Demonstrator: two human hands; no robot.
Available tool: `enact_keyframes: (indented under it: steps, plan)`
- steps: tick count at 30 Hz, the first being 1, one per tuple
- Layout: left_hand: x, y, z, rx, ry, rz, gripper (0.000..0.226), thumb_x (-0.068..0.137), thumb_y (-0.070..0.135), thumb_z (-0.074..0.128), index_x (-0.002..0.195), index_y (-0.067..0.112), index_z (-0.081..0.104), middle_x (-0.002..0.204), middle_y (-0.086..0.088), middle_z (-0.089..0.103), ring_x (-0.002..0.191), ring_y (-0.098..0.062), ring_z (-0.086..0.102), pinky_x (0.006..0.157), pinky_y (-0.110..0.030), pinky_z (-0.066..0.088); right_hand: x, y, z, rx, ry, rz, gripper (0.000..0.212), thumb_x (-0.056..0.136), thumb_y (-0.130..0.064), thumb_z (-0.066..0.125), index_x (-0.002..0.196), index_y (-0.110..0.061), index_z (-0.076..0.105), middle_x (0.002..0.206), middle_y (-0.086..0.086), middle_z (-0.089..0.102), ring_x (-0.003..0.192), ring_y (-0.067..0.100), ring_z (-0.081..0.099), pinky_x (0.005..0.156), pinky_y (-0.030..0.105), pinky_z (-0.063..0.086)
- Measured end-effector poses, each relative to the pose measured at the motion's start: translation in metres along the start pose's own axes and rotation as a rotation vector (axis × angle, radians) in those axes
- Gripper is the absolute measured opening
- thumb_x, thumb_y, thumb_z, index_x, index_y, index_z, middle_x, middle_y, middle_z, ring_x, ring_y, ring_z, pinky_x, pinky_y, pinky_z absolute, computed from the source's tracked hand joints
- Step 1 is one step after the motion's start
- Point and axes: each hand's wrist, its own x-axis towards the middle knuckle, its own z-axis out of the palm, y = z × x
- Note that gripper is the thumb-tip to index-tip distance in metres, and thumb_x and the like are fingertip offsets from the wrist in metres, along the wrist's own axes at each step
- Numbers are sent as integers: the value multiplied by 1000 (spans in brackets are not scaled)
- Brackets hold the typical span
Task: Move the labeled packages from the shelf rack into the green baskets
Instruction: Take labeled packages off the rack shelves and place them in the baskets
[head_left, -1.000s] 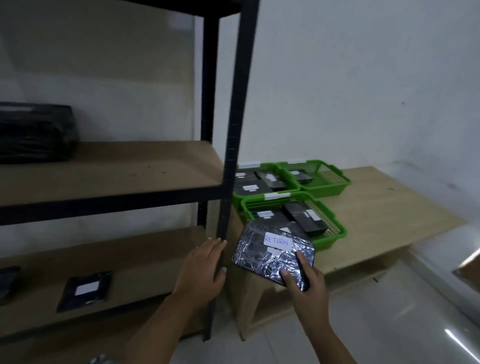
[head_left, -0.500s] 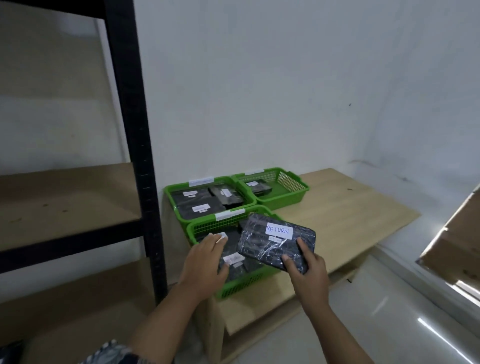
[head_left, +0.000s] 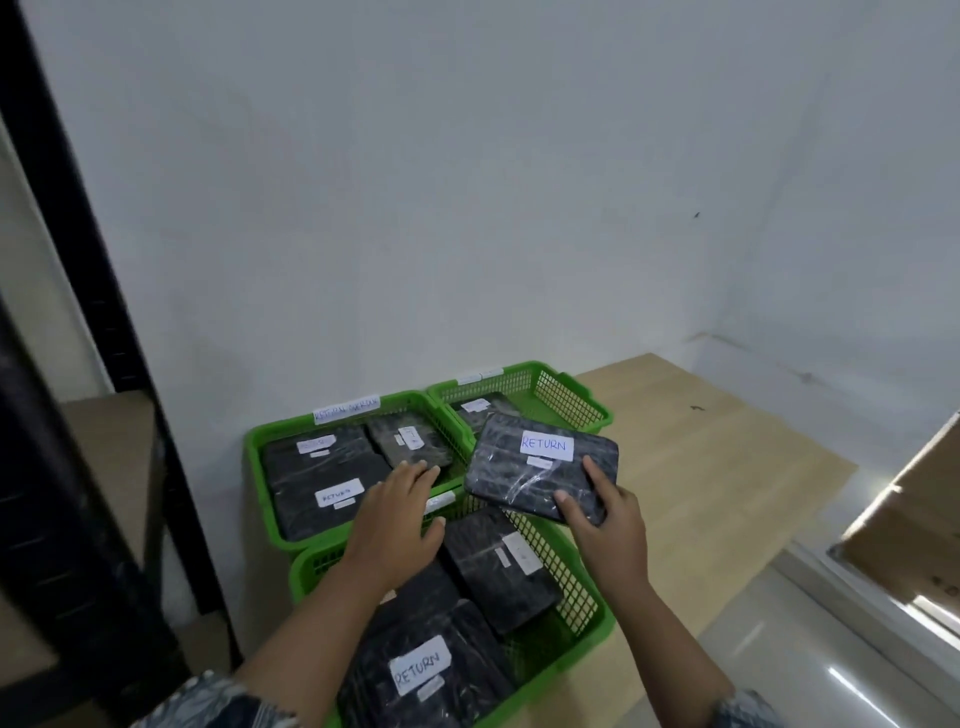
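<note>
My right hand (head_left: 605, 525) grips a black wrapped package with a white "RETURN" label (head_left: 535, 467), holding it tilted in the air above the gap between the baskets. My left hand (head_left: 397, 519) hovers with spread fingers over the border between the near green basket (head_left: 592, 618) and the far-left green basket (head_left: 260, 467); it holds nothing. Both these baskets hold several black labeled packages. A third green basket (head_left: 566, 395) at the back right holds one package, partly hidden behind the held one.
The baskets stand on a light wooden table (head_left: 717, 467) against a white wall. The black shelf rack post (head_left: 104, 312) rises at the left, with a wooden shelf board (head_left: 104, 431) behind it. A cardboard box (head_left: 914, 525) sits at the right edge above a glossy floor.
The view has swung right from the rack to the baskets. My right hand has carried the RETURN package over the baskets, and my left hand has come off the rack post to hover above them.
</note>
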Motion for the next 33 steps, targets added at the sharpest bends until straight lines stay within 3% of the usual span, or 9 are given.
enact_keyframes:
  steps: [7, 15, 21, 22, 24, 26, 31, 33]
  plan:
    - [69, -5, 31, 24, -8, -54, 62, 89, 36, 49, 143, 14, 29, 149, -6, 29, 138, -24, 22, 108, -43, 26, 100, 44, 31, -33, -85, -16, 56, 84, -37, 66, 136, -31, 47, 114, 12, 51, 95, 20, 54, 80, 25, 41]
    - [148, 9, 82, 31, -41, -242, 64, 88, 41, 45, 144, 15, 28, 151, -6, 26, 139, -22, 17, 112, -40, 20, 219, 98, 70, -49, -276, -69, 58, 81, -40, 69, 135, -33, 49, 114, 13, 54, 102, 28, 57, 84, 32, 48]
    - [198, 15, 120, 54, -78, -375, 67, 91, 40, 46, 147, 17, 16, 155, -4, 12, 142, -21, 4, 114, -41, 11, 297, 127, 89, -143, -518, -166, 57, 81, -42, 68, 134, -30, 50, 87, 6, 51, 74, 18, 49, 59, 27, 39]
    - [203, 14, 125, 59, -87, -397, 68, 92, 41, 45, 147, 17, 15, 156, -4, 10, 142, -21, 1, 114, -42, 10, 307, 132, 93, -154, -570, -178, 58, 80, -44, 68, 134, -31, 50, 86, 7, 54, 74, 18, 51, 60, 27, 42]
    - [209, 10, 136, 68, -115, -437, 69, 92, 41, 44, 148, 16, 12, 156, -4, 8, 142, -22, -2, 114, -44, 9, 321, 141, 102, -146, -660, -171, 59, 79, -44, 69, 133, -32, 50, 101, 11, 62, 87, 21, 59, 76, 32, 50]
    - [209, 7, 145, 70, -141, -470, 69, 93, 41, 42, 148, 15, 10, 156, -3, 7, 142, -21, -3, 113, -45, 8, 327, 145, 106, -100, -722, -139, 58, 79, -40, 70, 133, -31, 51, 114, 11, 61, 100, 23, 59, 88, 33, 49]
    - [201, 8, 160, 85, -82, -488, 74, 84, 50, 20, 148, 15, 12, 155, -4, 14, 142, -23, 9, 110, -48, 17, 332, 155, 114, -114, -856, -142, 57, 79, -41, 71, 132, -36, 51, 120, 9, 59, 102, 18, 60, 88, 27, 48]
    - [200, 10, 163, 104, -53, -491, 72, 84, 48, 23, 147, 13, 18, 153, -6, 21, 140, -25, 19, 107, -49, 22, 333, 157, 116, -178, -890, -177, 58, 78, -46, 70, 132, -40, 49, 120, 8, 60, 103, 19, 61, 89, 31, 50]
